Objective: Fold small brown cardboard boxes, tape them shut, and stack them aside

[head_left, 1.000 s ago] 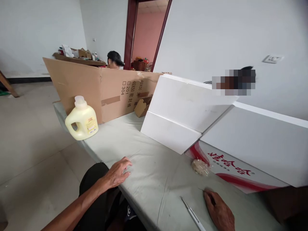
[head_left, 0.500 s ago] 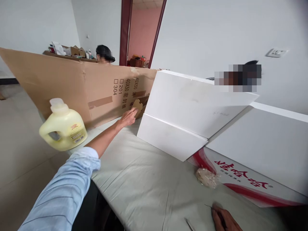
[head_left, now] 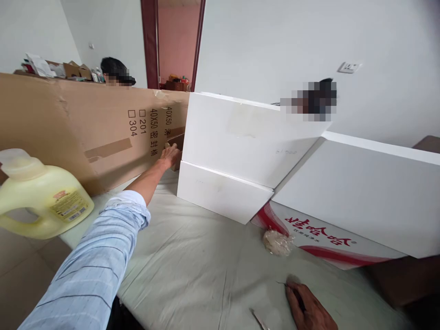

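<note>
My left hand (head_left: pixel 169 156) reaches far across the grey-covered table (head_left: pixel 192 270), its blue striped sleeve stretched out. Its fingers curl on a small cardboard box (head_left: pixel 176 139) that stands against the big cardboard sheet (head_left: pixel 85 123) and is mostly hidden by a leaning white board (head_left: pixel 240 137). My right hand (head_left: pixel 307 308) rests at the near edge of the table, fingers pressed together on a thin needle (head_left: pixel 281 283) that points away to the left. Metal tweezers (head_left: pixel 257 319) lie just left of that hand.
A yellow detergent jug (head_left: pixel 41 201) stands at the table's left corner. A second white board (head_left: pixel 360 192) leans over a red-and-white printed box (head_left: pixel 323 238), with a small plastic-wrapped bundle (head_left: pixel 277 243) in front. Two other persons sit behind the cardboard sheet and the boards.
My left hand left the table's near edge and reached forward to the small cardboard box. The view swung left. My right hand stayed in place.
</note>
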`<act>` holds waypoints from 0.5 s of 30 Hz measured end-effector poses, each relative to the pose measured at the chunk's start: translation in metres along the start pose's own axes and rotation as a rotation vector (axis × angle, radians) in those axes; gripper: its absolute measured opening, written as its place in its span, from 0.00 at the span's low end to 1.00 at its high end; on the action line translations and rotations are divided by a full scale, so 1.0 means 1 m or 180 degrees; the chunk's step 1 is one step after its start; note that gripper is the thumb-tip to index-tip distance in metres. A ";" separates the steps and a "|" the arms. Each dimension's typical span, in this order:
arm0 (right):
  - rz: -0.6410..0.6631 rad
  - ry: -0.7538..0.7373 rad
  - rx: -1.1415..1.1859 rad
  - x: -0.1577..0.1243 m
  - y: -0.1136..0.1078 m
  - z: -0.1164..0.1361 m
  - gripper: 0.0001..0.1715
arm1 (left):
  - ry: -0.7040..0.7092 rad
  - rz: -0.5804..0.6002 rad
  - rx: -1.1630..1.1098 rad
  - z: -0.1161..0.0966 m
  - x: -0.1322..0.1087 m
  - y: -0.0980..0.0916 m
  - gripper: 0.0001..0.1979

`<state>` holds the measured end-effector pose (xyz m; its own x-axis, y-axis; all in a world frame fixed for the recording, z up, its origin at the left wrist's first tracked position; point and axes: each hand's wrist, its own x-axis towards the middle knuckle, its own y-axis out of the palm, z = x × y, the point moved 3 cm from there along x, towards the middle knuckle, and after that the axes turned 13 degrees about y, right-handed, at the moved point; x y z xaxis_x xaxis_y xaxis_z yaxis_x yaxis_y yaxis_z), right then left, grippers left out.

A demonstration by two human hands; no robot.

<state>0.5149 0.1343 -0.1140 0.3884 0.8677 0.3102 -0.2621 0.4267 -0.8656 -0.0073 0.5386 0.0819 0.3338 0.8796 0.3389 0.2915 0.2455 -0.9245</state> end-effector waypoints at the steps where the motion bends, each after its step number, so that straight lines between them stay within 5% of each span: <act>1: -0.0011 0.0003 0.0020 0.000 0.000 0.002 0.26 | -0.0021 -0.0021 -0.0006 -0.001 -0.010 -0.005 0.22; 6: -0.0113 -0.0022 0.0149 -0.002 -0.001 0.010 0.28 | -0.0242 -0.0321 -0.0156 -0.004 -0.096 -0.048 0.21; 11: -0.0037 0.0059 0.0215 -0.002 -0.004 0.018 0.27 | -0.0363 -0.0799 -0.0629 -0.010 -0.242 -0.105 0.11; 15: 0.0134 0.0257 0.0488 0.003 -0.013 0.032 0.27 | -0.0491 -0.1035 -0.1428 -0.019 -0.348 -0.146 0.16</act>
<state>0.4912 0.1391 -0.0890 0.4424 0.8650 0.2370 -0.4090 0.4297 -0.8050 -0.1486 0.1891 0.1018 0.0386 0.8452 0.5330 0.7205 0.3461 -0.6009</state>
